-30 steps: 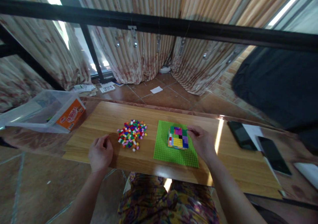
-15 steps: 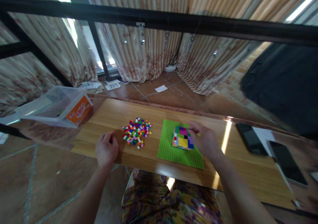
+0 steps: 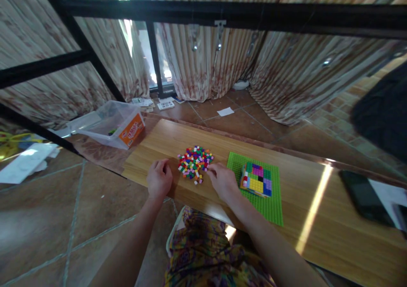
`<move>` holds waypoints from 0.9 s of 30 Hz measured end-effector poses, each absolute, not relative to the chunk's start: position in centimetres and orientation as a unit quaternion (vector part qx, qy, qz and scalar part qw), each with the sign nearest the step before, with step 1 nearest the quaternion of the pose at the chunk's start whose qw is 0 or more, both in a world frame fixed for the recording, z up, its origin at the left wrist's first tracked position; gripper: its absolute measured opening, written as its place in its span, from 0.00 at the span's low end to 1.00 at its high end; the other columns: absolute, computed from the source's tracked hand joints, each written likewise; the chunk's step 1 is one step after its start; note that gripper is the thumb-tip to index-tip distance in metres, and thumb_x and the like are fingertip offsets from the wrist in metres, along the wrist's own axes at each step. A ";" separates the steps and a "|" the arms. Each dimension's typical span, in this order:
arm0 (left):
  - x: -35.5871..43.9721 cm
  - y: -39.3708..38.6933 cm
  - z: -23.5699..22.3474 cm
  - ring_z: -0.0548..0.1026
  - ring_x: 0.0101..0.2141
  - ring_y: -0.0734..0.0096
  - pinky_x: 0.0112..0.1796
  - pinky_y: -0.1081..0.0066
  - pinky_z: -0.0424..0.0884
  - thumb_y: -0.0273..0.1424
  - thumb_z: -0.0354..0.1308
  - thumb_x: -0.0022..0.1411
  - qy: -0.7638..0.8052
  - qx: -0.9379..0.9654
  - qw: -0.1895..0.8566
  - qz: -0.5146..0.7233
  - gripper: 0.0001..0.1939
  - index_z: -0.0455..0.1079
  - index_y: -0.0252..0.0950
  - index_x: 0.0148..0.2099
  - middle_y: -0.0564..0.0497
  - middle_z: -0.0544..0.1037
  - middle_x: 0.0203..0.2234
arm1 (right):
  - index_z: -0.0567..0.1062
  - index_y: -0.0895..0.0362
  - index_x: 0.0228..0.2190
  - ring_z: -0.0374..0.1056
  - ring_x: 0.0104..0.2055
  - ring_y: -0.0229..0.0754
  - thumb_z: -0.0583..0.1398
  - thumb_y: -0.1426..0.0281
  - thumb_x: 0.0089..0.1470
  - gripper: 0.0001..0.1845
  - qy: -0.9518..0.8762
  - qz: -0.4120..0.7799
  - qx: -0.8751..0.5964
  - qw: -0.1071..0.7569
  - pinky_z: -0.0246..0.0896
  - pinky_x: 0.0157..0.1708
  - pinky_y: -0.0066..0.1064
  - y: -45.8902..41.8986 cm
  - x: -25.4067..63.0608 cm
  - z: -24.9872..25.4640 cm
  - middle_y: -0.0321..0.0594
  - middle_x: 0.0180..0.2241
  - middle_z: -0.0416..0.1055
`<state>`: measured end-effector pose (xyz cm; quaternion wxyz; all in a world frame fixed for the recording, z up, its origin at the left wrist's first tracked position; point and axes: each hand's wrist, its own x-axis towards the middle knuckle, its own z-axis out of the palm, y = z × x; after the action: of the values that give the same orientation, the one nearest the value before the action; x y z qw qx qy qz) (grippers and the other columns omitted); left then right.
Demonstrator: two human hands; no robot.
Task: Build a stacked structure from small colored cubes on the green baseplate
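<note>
Head view, 2 bare hands. Right hand (image 3: 224,181): palm down, fingers bent, thumb and index fingertips drawn nearly together at the right edge of the loose bricks (image 3: 193,162); whether a brick was between them could not be told. Left hand (image 3: 160,179): curled into a loose fist, set down on the wooden board (image 3: 187,135), just left of the same bricks; its contents could not be told.

Loose bricks: 1 heap, small, mixed colors, including red, white, green, purple, pink, orange and yellow; a few lay scattered at its near side, between the 2 hands.

Green baseplate (image 3: 274,210): 1, studded, flat on the board, right of the right hand. Brick block (image 3: 256,181): 1, low and roughly square, on the baseplate; top in patches of yellow, blue, green, purple and magenta, with 1 dark patch near the middle.

Clear plastic bin (image 3: 101,123): 1, beyond the board's left end, orange label on its side. Black phone (image 3: 364,196): 1, toward the right, beside white paper (image 3: 384,193). Black rail (image 3: 203,13): across the upper view, in front of striped curtains (image 3: 197,66). Patterned cloth (image 3: 197,249): over the person's lap, below the board.
</note>
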<state>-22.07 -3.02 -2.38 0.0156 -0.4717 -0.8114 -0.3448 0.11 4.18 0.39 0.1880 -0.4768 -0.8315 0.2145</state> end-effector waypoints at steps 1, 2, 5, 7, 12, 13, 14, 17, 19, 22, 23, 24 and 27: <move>-22.1 -3.0 -2.4 0.76 0.43 0.59 0.47 0.62 0.72 0.31 0.49 0.64 -0.811 -0.472 0.016 -0.344 0.15 0.76 0.36 0.46 0.44 0.79 0.39 | 0.80 0.54 0.36 0.72 0.40 0.41 0.58 0.73 0.62 0.09 -0.830 0.212 -0.477 0.196 0.62 0.43 0.29 4.5 0.0 0.3 0.42 0.38 0.77; -22.1 -3.0 -2.4 0.76 0.43 0.59 0.47 0.62 0.72 0.31 0.49 0.64 -0.811 -0.473 0.016 -0.344 0.15 0.76 0.36 0.46 0.44 0.79 0.39 | 0.80 0.54 0.36 0.72 0.40 0.41 0.57 0.72 0.63 0.10 -0.829 0.208 -0.478 0.201 0.62 0.42 0.29 4.8 -0.2 0.2 0.41 0.38 0.77; -22.0 -3.0 -2.5 0.77 0.43 0.59 0.47 0.62 0.72 0.31 0.49 0.64 -0.812 -0.471 0.015 -0.345 0.15 0.76 0.36 0.46 0.44 0.79 0.39 | 0.80 0.53 0.34 0.71 0.40 0.41 0.58 0.71 0.62 0.10 -0.830 0.197 -0.482 0.199 0.61 0.41 0.28 5.4 -0.7 -0.1 0.41 0.39 0.76; -22.0 -3.0 -2.6 0.77 0.43 0.60 0.47 0.62 0.72 0.31 0.49 0.64 -0.812 -0.471 0.012 -0.346 0.15 0.76 0.36 0.46 0.44 0.79 0.39 | 0.80 0.53 0.33 0.70 0.40 0.41 0.59 0.72 0.61 0.09 -0.830 0.189 -0.487 0.192 0.60 0.41 0.28 5.7 -0.8 -0.4 0.41 0.38 0.75; -21.9 -3.1 -2.5 0.76 0.43 0.60 0.47 0.63 0.72 0.31 0.49 0.65 -0.808 -0.473 0.010 -0.350 0.15 0.76 0.35 0.46 0.44 0.79 0.39 | 0.81 0.54 0.34 0.69 0.38 0.41 0.57 0.75 0.60 0.12 -0.820 0.173 -0.508 0.200 0.60 0.41 0.29 6.1 0.2 -0.9 0.40 0.36 0.74; -21.9 -3.1 -2.5 0.76 0.43 0.60 0.47 0.63 0.72 0.31 0.49 0.65 -0.808 -0.474 0.010 -0.350 0.15 0.76 0.35 0.46 0.44 0.79 0.39 | 0.81 0.55 0.34 0.69 0.38 0.41 0.57 0.75 0.60 0.12 -0.819 0.171 -0.508 0.204 0.61 0.41 0.29 6.2 0.4 -0.9 0.40 0.36 0.74; -21.9 -3.1 -2.5 0.76 0.43 0.61 0.47 0.63 0.72 0.31 0.49 0.65 -0.808 -0.474 0.010 -0.350 0.15 0.76 0.36 0.46 0.44 0.79 0.39 | 0.81 0.55 0.35 0.69 0.38 0.41 0.57 0.75 0.60 0.12 -0.820 0.170 -0.505 0.209 0.61 0.42 0.30 6.2 0.5 -0.8 0.40 0.36 0.74; -21.9 -3.2 -2.5 0.76 0.43 0.61 0.47 0.64 0.72 0.31 0.49 0.65 -0.809 -0.472 0.011 -0.349 0.15 0.76 0.36 0.46 0.44 0.79 0.39 | 0.81 0.54 0.36 0.69 0.41 0.42 0.57 0.74 0.61 0.12 -0.831 0.183 -0.477 0.221 0.62 0.44 0.31 6.3 0.3 -0.5 0.42 0.38 0.74; -21.9 -3.2 -2.6 0.76 0.43 0.61 0.47 0.64 0.72 0.31 0.49 0.65 -0.811 -0.471 0.011 -0.348 0.15 0.76 0.37 0.46 0.45 0.79 0.39 | 0.82 0.54 0.37 0.69 0.44 0.44 0.58 0.73 0.61 0.11 -0.840 0.193 -0.460 0.215 0.62 0.46 0.33 6.3 -0.1 -0.2 0.43 0.40 0.75; -21.9 -3.2 -2.6 0.76 0.43 0.61 0.46 0.63 0.72 0.31 0.50 0.64 -0.812 -0.470 0.009 -0.347 0.14 0.76 0.37 0.46 0.45 0.79 0.39 | 0.81 0.53 0.38 0.68 0.45 0.46 0.61 0.73 0.59 0.09 -0.848 0.196 -0.455 0.187 0.62 0.48 0.36 6.4 -0.7 0.2 0.43 0.40 0.74; -21.9 -3.2 -2.6 0.76 0.43 0.61 0.47 0.63 0.72 0.31 0.50 0.64 -0.813 -0.469 0.008 -0.346 0.14 0.76 0.37 0.46 0.45 0.79 0.39 | 0.81 0.53 0.38 0.68 0.45 0.46 0.61 0.72 0.59 0.08 -0.850 0.194 -0.456 0.179 0.62 0.48 0.36 6.5 -0.8 0.2 0.43 0.40 0.73; -21.9 -3.2 -2.5 0.76 0.43 0.61 0.47 0.63 0.71 0.31 0.50 0.64 -0.813 -0.467 0.008 -0.346 0.14 0.76 0.37 0.46 0.45 0.79 0.39 | 0.81 0.53 0.39 0.67 0.45 0.46 0.61 0.72 0.59 0.08 -0.852 0.191 -0.456 0.172 0.62 0.48 0.36 6.5 -0.9 0.3 0.43 0.40 0.73; -21.9 -3.1 -2.5 0.76 0.43 0.61 0.47 0.64 0.71 0.31 0.50 0.64 -0.814 -0.468 0.006 -0.345 0.15 0.76 0.37 0.46 0.44 0.78 0.39 | 0.80 0.53 0.37 0.66 0.46 0.46 0.61 0.72 0.59 0.07 -0.858 0.180 -0.453 0.162 0.62 0.48 0.36 6.4 -0.9 0.3 0.43 0.41 0.72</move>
<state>-21.87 -3.13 -2.46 0.0057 -0.4681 -0.8136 -0.3449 -0.94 6.45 0.35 0.1618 -0.4533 -0.8578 0.1803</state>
